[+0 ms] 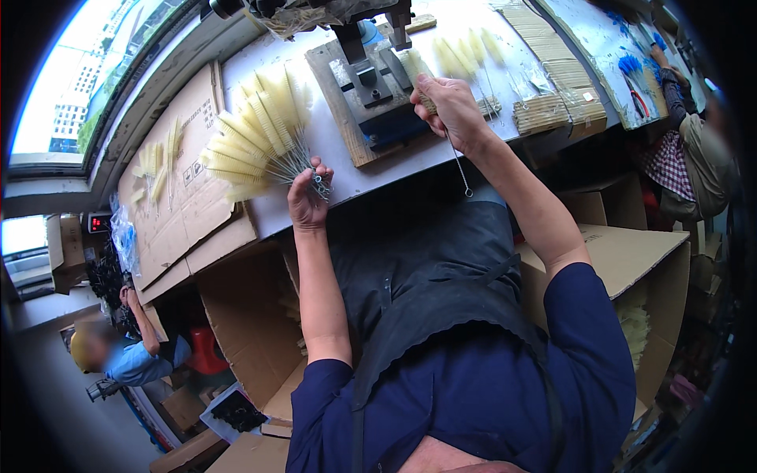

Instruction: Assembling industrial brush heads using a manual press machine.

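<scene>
My left hand (307, 197) is closed round the looped wire ends of a fanned bundle of bottle brushes (256, 134) with cream bristles, which spreads up and left over the white table. In my right hand (453, 110) is a single bottle brush (426, 101), gripped by its bristle part. Its twisted wire handle (459, 167) points down toward me and ends in a small loop. Between my hands, slightly farther off, stands a dark metal bench press (374, 94) on a wooden board (335, 102). My right hand is beside the press's right edge.
Several cream brushes (465, 57) lie behind my right hand, near stacked cardboard strips (544, 114). More brushes (158, 162) rest on flattened cardboard (201, 158) at left. Open cartons (244, 315) flank my lap. Co-workers sit at far left (146, 359) and far right (698, 150).
</scene>
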`<state>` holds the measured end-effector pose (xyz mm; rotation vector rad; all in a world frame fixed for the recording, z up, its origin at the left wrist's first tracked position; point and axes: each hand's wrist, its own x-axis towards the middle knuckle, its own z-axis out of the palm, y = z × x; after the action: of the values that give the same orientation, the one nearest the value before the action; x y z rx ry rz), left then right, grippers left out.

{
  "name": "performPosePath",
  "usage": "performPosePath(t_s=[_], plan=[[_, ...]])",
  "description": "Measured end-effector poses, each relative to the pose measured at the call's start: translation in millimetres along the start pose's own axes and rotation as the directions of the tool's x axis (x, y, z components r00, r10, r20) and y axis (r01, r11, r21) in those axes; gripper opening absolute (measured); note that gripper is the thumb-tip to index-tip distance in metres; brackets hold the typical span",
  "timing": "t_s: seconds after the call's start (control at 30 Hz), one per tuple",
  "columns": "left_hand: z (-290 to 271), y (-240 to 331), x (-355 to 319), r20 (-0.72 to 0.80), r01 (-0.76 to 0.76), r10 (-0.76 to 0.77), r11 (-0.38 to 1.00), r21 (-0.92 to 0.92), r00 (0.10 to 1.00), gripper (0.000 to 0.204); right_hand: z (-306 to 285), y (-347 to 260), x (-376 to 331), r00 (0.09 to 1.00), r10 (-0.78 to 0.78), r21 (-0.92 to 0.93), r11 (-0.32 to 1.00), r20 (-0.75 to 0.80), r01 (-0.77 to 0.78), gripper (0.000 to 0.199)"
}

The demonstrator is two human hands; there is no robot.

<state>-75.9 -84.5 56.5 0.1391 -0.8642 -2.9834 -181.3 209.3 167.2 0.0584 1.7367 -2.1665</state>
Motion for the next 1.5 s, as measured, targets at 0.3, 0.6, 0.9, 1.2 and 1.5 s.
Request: performPosePath(t_s=[0.3, 0.6, 0.9, 1.2, 1.5], plan=[[1.5, -1.3, -2.2, -0.003, 0.004, -0.004, 1.0, -0.021, 1.0, 0.044, -7.6, -10.7, 9.6, 0.998, 0.061, -0.044, 0.997, -0.002, -0.061, 0.035], [-3.0, 0.3, 1.4, -0.074, -0.004, 0.007, 0.999, 0.044, 0.997, 0.044, -0.6, -24.9, 17.4, 0.994, 0.104, 0.013, 0.994, 0.013, -0.104, 0.03], [-4.8, -2.3, -1.4, -0.096, -0.059, 0.063, 0.998, 0.038, 0.993, 0.034, -38.3, -18.9, 17.6, 0.999, 0.012, -0.185, 0.983, -0.037, -0.019, 0.033], [-13.9, -3.0, -3.0, -0.07, -0.055, 0.049, 0.995, -0.088, 0.996, 0.028, -76.5, -2.9, 66.7, 0.542, -0.84, -0.952, 0.169, -0.005, 0.253, 0.039], [-4.7, -2.6, -3.4, 0.032, -0.028, 0.034, 0.987, -0.158, 0.999, 0.038, 115.4, 38.7, 16.9, 0.781, -0.616, -0.569, 0.609, 0.101, 0.553, 0.033]])
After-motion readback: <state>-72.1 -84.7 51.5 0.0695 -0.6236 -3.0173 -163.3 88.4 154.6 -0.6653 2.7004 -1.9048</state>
